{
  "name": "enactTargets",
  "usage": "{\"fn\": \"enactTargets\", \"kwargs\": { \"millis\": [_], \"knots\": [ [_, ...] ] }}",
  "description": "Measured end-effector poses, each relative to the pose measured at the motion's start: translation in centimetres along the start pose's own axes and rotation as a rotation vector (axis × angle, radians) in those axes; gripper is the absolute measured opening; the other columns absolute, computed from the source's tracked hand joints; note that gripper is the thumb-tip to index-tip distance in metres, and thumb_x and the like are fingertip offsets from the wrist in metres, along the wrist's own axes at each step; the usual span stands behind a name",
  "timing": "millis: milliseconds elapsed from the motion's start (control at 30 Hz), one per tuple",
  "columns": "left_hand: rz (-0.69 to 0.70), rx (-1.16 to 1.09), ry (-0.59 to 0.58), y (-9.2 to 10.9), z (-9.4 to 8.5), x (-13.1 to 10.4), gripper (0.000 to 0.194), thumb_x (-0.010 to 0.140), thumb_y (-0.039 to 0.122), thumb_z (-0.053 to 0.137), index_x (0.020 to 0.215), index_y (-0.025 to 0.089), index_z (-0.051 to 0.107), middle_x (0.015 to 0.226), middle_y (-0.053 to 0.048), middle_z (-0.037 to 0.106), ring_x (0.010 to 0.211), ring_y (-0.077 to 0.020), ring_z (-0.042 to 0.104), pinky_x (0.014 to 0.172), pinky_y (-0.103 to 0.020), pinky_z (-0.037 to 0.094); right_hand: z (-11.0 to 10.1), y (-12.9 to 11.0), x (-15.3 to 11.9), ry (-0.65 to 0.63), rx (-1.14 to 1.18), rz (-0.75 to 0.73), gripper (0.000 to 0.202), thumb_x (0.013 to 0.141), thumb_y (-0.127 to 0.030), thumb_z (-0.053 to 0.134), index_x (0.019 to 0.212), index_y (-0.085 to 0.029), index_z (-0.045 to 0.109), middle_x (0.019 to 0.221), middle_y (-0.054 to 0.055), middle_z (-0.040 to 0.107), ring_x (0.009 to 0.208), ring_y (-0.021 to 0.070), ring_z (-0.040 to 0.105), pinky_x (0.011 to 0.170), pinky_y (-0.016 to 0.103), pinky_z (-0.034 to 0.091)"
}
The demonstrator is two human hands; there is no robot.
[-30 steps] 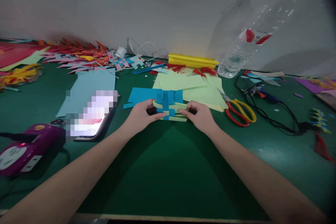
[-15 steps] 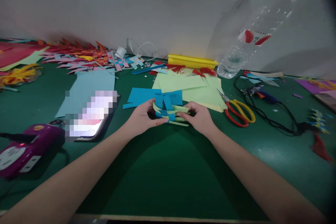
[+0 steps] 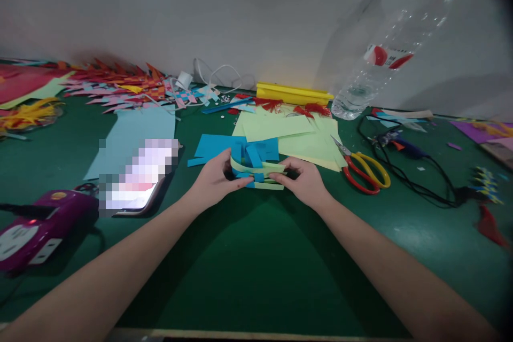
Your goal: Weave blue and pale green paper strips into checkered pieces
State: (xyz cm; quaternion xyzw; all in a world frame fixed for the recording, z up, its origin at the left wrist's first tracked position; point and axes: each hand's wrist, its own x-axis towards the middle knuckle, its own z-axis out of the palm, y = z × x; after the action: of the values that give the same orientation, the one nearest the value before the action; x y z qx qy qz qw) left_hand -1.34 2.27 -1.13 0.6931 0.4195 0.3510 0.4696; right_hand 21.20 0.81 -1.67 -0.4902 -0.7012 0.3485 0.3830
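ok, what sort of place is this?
Likely a papercraft workspace: interlaced paper strips held between left hand and right hand, scissors and pale green sheets on a green tabletop.

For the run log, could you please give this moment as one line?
left hand: holding blue-and-green paper weave | right hand: pinching light-green strip ends | nearby: red-and-yellow-handled scissors

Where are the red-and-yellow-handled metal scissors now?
Head view, right of centre: the scissors lie on the green tabletop, to the right of the person's bare right hand, blades overlapping the pale-green paper sheets.
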Motion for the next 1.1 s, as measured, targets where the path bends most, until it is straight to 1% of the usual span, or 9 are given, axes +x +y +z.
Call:
{"fn": "enactTargets", "kwargs": {
  "millis": [167,267,400,600,667,767,833,967,1100],
  "knots": [
    [0.024,0.041,0.028,0.0,-0.1,0.1,0.037,0.075,0.037,0.070,0.103,0.018,0.053,0.094,-0.005,0.066,0.076,-0.0163,0.064,0.065,-0.028,0.054,0.0,0.1,0.1,0.019,-0.037,-0.002,0.026,0.077,-0.044,0.065,0.071,-0.020,0.058,0.068,0.000,0.058,0.060,0.0128,0.052,0.057,0.027,0.042],
    [-0.005,0.089,0.057,0.1,-0.1,0.1,0.035,0.074,0.037,0.071,0.099,0.018,0.055,0.089,-0.003,0.067,0.072,-0.0160,0.064,0.062,-0.028,0.055,0.1,0.4,0.1,0.013,-0.026,-0.014,0.027,0.077,-0.045,0.065,0.071,-0.020,0.057,0.067,0.000,0.057,0.060,0.0126,0.052,0.057,0.027,0.041],
    [-0.024,0.077,0.088,0.3,0.0,0.2,0.035,0.070,0.035,0.074,0.095,0.018,0.057,0.087,-0.003,0.069,0.073,-0.0174,0.065,0.062,-0.029,0.055,0.0,0.4,0.1,0.009,-0.040,-0.027,0.026,0.078,-0.044,0.064,0.072,-0.020,0.058,0.071,0.001,0.059,0.063,0.0128,0.053,0.058,0.026,0.043],
    [0.013,0.186,0.182,0.4,-0.1,0.1,0.035,0.066,0.041,0.077,0.081,0.018,0.055,0.073,-0.001,0.067,0.067,-0.0183,0.064,0.055,-0.028,0.053,-0.1,0.1,0.0,0.065,-0.090,-0.051,0.028,0.078,-0.044,0.065,0.068,-0.020,0.055,0.065,-0.001,0.055,0.060,0.0122,0.051,0.057,0.025,0.042],
    [0.022,0.177,0.172,0.2,-0.2,0.1,0.036,0.067,0.043,0.076,0.083,0.018,0.056,0.075,-0.001,0.067,0.071,-0.0188,0.065,0.059,-0.029,0.054,-0.1,0.1,0.1,0.090,-0.070,-0.066,0.027,0.077,-0.042,0.065,0.068,-0.020,0.055,0.064,-0.001,0.056,0.060,0.0121,0.052,0.057,0.025,0.042],
    [0.032,0.070,0.133,-0.4,-0.3,0.3,0.041,0.070,0.043,0.074,0.098,0.018,0.058,0.091,-0.004,0.070,0.085,-0.0209,0.067,0.076,-0.034,0.055,-0.1,0.2,0.1,0.131,-0.044,-0.067,0.027,0.077,-0.042,0.067,0.067,-0.020,0.054,0.063,-0.001,0.058,0.059,0.0125,0.054,0.057,0.025,0.043],
    [0.015,0.018,0.133,-0.8,-0.4,0.3,0.044,0.070,0.042,0.074,0.104,0.018,0.058,0.096,-0.005,0.070,0.090,-0.0219,0.067,0.083,-0.036,0.054,-0.1,0.2,0.1,0.165,-0.051,-0.060,0.027,0.076,-0.041,0.067,0.066,-0.020,0.054,0.063,-0.001,0.059,0.059,0.0130,0.055,0.058,0.026,0.044],
    [-0.051,0.080,0.157,-1.2,-0.4,0.4,0.038,0.070,0.042,0.073,0.096,0.016,0.061,0.093,-0.008,0.071,0.086,-0.0234,0.068,0.082,-0.039,0.055,-0.1,0.2,0.1,0.183,-0.073,-0.054,0.025,0.076,-0.041,0.067,0.066,-0.020,0.055,0.065,0.000,0.061,0.061,0.0138,0.056,0.058,0.027,0.045],
    [-0.035,0.143,0.161,-0.8,-0.4,0.3,0.033,0.072,0.042,0.071,0.089,0.015,0.065,0.088,-0.008,0.072,0.083,-0.0231,0.068,0.080,-0.038,0.055,-0.1,0.2,0.2,0.166,-0.074,-0.059,0.024,0.076,-0.040,0.067,0.067,-0.020,0.055,0.065,0.000,0.061,0.062,0.0138,0.057,0.060,0.027,0.045]
  ]
}}
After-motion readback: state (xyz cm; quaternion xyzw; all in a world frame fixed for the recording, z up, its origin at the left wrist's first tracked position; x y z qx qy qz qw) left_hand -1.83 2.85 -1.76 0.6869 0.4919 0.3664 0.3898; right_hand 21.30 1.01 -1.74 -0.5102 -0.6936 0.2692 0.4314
